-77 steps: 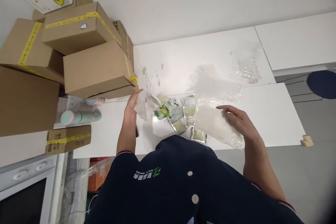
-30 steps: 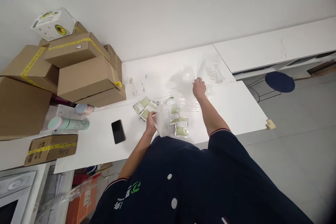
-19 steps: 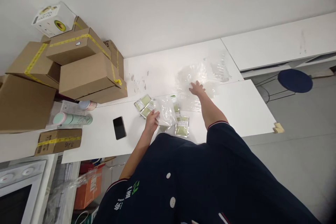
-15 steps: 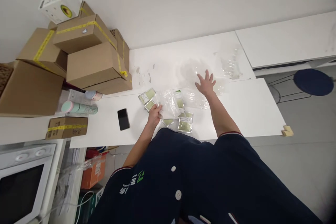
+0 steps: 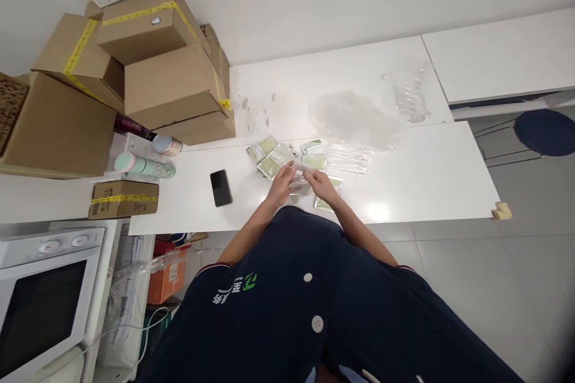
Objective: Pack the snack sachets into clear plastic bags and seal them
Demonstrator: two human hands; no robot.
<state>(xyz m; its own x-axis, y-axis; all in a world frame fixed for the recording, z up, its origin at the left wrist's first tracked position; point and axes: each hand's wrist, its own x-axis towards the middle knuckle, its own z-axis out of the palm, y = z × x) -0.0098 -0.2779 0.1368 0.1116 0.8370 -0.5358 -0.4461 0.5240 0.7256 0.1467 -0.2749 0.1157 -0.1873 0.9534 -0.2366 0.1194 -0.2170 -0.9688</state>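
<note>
A clear plastic bag [image 5: 299, 176] is stretched between my two hands, close to my body at the table's front edge. My left hand [image 5: 282, 184] is closed on its left side, and my right hand [image 5: 320, 184] grips the right side. Around and beneath lie several green-and-silver flat packets [image 5: 275, 160], partly covered by the hands. One packet [image 5: 331, 192] shows beyond my right wrist. Just right of these, a stack of clear bags [image 5: 348, 157] lies on the white table [image 5: 431, 179].
Cardboard boxes [image 5: 166, 90] with yellow tape pile up at the left. A black phone [image 5: 220, 187] lies on the table, near a mint-green bottle [image 5: 144, 166]. More clear plastic [image 5: 409, 93] sits at the back right. A microwave [image 5: 45, 299] stands lower left; a blue stool [image 5: 545, 131] is at right.
My right hand has come from the spread plastic on the right back to my left hand, and now grips the bag with it. The view has shifted slightly.
</note>
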